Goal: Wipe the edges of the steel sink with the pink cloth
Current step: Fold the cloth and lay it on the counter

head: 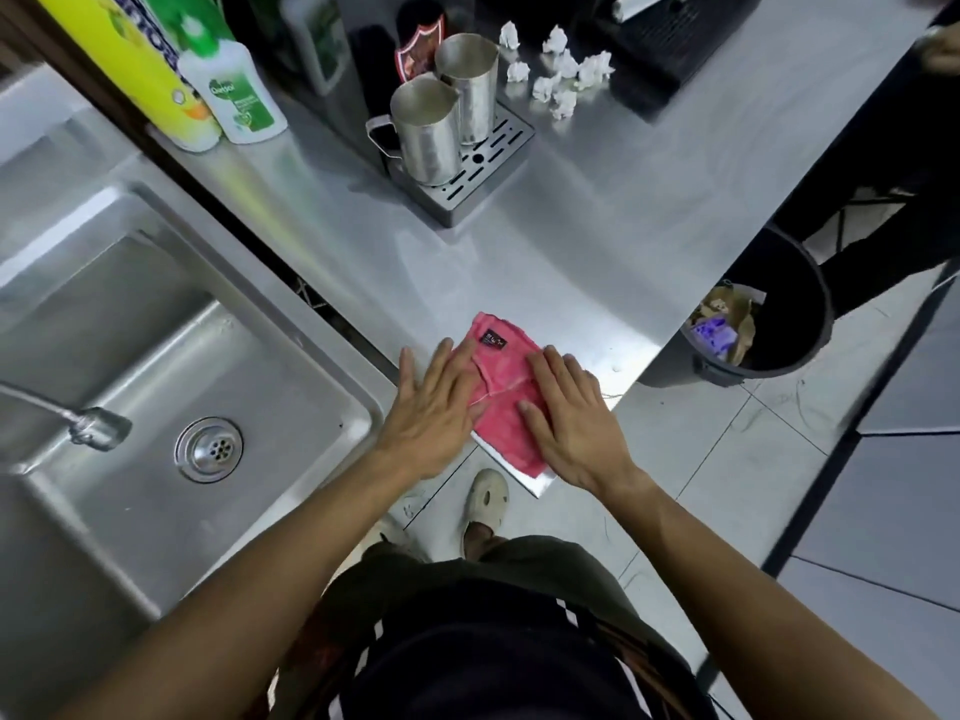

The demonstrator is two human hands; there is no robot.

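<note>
Near the desk corner: the pink cloth (503, 392) lies folded on the steel desk (545, 241), its lower end hanging just past the edge, probably being squared up into a pad for wiping.
Left hand (434, 410): flat, fingers spread, pressing the cloth's left side; grips nothing.
Right hand (571, 423): flat as well, palm down on the cloth's right side, pinning the fold.
Steel sink (171, 387): to the left, apart from the cloth; its edges are not yet touched, so wiping looks unstarted.
Faucet (78, 418): reaches over the basin near the drain (209, 449).
Jugs (441, 116): two, upright on a drip tray (467, 179), well clear.
</note>
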